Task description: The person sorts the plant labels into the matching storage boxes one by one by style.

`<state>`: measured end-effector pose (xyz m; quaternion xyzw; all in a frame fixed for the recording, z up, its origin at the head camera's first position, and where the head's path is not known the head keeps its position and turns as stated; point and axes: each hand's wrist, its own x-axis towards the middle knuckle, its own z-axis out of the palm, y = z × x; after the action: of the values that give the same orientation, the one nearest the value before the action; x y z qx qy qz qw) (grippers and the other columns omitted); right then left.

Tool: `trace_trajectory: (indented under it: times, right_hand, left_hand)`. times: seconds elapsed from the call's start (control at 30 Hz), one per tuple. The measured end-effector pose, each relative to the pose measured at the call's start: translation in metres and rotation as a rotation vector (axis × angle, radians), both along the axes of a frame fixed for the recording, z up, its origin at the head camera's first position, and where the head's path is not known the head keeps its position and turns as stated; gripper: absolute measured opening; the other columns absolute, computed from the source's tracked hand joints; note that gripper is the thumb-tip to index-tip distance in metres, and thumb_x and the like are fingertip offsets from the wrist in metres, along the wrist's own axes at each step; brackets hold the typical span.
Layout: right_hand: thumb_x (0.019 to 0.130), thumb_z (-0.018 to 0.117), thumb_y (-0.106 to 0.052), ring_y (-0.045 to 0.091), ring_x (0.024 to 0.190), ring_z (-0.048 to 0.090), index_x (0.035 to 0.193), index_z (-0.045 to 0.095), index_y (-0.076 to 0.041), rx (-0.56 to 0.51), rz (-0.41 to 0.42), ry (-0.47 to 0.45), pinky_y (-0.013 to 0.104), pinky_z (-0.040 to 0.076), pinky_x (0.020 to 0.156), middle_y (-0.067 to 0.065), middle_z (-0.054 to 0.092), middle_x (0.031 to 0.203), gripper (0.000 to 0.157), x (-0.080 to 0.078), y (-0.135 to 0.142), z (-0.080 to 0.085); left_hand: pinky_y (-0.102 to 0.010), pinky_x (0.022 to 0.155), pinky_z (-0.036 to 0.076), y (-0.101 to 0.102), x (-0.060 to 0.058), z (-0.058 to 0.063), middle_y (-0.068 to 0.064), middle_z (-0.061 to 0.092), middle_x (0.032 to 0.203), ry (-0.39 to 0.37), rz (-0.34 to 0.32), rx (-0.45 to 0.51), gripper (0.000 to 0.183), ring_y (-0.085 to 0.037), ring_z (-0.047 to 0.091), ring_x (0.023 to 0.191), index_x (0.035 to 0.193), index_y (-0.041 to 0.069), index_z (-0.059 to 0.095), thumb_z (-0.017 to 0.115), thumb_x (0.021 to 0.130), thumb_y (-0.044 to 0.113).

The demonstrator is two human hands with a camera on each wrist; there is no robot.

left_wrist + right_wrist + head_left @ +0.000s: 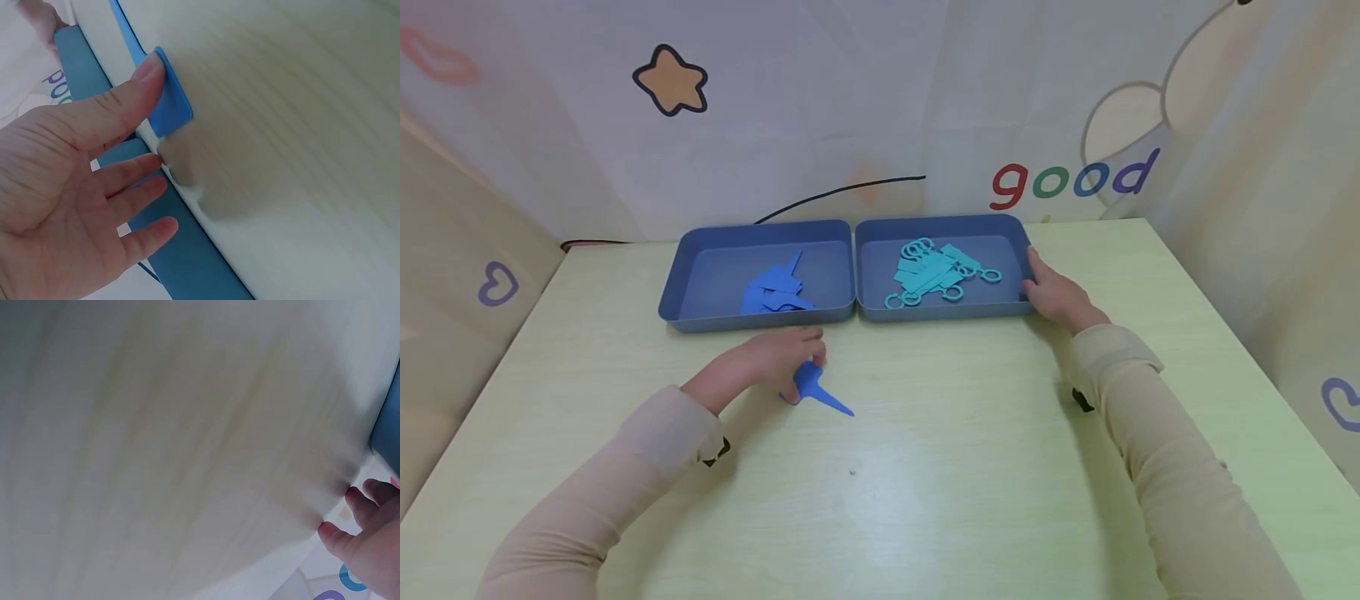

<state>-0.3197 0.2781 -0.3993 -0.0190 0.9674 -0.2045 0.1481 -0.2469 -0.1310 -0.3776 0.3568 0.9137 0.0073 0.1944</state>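
My left hand [782, 358] pinches a blue plant label [808, 380] just in front of the left tray. In the left wrist view the thumb lies over the label's wide end [172, 103], while the other fingers are spread apart; the index finger is mostly hidden. The label's pointed stem angles toward the front right in the head view. More blue labels [778, 283] lie piled in the left tray [707, 317]. My right hand [1060, 296] rests against the right wall of the right tray [947, 312], with its fingers mostly extended.
Several teal tags with ring ends [932, 271] lie heaped in the right tray. Both blue-grey trays stand side by side at the back of the pale wooden table [940, 450]. A printed curtain [850, 100] hangs behind them.
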Motion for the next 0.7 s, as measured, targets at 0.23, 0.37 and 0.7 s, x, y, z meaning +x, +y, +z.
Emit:
trace_trajectory:
  times: [0.23,0.37,0.7]
  right_hand:
    - [0.094,0.02,-0.029,0.037,0.135,0.005,0.139,-0.02,-0.016,0.002,0.0,0.004,0.056,0.012,0.105,0.01,-0.008,0.148,0.061,0.0006,-0.0007,0.0008]
    - [0.094,0.02,-0.029,0.036,0.135,0.003,0.139,-0.02,-0.016,0.0,0.001,-0.001,0.055,0.01,0.105,0.009,-0.01,0.148,0.061,0.0001,-0.0009,0.001]
    - [0.094,0.02,-0.029,0.036,0.135,0.004,0.139,-0.019,-0.015,-0.001,0.004,0.004,0.056,0.011,0.105,0.01,-0.009,0.148,0.061,0.0003,-0.0018,0.0016]
  left_hand:
    - [-0.03,0.075,0.042,-0.0028,0.0042,0.0068,-0.003,0.047,0.098,0.008,0.039,0.032,0.043,-0.019,0.044,0.088,0.091,0.013,0.049,0.08,0.062,0.025]
    - [-0.029,0.074,0.042,-0.0041,0.0041,0.0052,-0.001,0.052,0.092,-0.023,0.097,0.06,0.044,-0.018,0.047,0.083,0.091,0.013,0.049,0.08,0.063,0.024]
    - [-0.026,0.069,0.043,-0.0092,0.0013,0.0009,-0.002,0.057,0.085,-0.061,0.136,0.178,0.034,-0.015,0.049,0.075,0.092,0.009,0.055,0.076,0.067,0.014]
